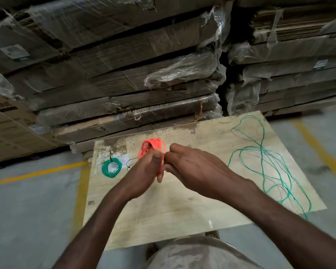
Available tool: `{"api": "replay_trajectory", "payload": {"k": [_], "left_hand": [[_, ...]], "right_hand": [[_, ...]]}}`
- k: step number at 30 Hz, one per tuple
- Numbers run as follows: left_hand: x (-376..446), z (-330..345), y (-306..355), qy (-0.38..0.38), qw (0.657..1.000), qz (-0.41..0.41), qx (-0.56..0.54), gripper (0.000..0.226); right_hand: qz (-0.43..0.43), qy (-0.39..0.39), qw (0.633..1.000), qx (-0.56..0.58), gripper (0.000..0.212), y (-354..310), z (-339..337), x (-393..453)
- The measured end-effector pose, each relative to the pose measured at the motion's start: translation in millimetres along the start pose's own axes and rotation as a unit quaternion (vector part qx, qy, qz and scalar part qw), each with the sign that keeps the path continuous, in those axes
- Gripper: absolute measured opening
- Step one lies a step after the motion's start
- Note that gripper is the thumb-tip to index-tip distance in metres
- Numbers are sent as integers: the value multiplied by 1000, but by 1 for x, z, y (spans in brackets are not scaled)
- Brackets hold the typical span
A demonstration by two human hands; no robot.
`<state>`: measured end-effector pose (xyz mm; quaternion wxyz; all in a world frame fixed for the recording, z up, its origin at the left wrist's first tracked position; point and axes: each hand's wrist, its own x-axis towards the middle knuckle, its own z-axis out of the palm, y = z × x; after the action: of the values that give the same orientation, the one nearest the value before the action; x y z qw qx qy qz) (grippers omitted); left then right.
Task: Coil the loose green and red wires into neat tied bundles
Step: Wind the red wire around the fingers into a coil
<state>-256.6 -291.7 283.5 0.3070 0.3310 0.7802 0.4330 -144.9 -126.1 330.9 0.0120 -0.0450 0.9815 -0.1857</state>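
Note:
A coil of red wire (pixel 151 146) is held upright above the wooden board (pixel 182 206). My left hand (pixel 144 171) grips the coil from the left, fingers curled round its loops. My right hand (pixel 190 164) pinches the coil's right side with fingertips; what lies between them is hidden. A small green coil (pixel 111 167), tied with a dark tie at its top, lies flat on the board's left. A long loose green wire (pixel 268 164) sprawls in loops over the board's right side.
A short dark tie (pixel 128 164) lies on the board between the green coil and my left hand. Stacks of plastic-wrapped flat cardboard (pixel 124 74) rise right behind the board. Grey floor with yellow lines (pixel 35 173) surrounds it.

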Motion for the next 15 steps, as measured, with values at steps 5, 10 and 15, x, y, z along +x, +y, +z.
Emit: {"api": "replay_trajectory", "payload": {"k": [5, 10, 15], "left_hand": [[-4, 16, 4, -40, 999, 26, 4, 101], [-10, 29, -6, -48, 998, -14, -48, 104], [-14, 41, -2, -31, 991, -31, -128, 109]], "right_hand": [[-51, 78, 990, 101, 36, 39, 20, 7], [-45, 88, 937, 334, 23, 52, 47, 5], [-4, 82, 834, 546, 31, 54, 64, -1]]}}
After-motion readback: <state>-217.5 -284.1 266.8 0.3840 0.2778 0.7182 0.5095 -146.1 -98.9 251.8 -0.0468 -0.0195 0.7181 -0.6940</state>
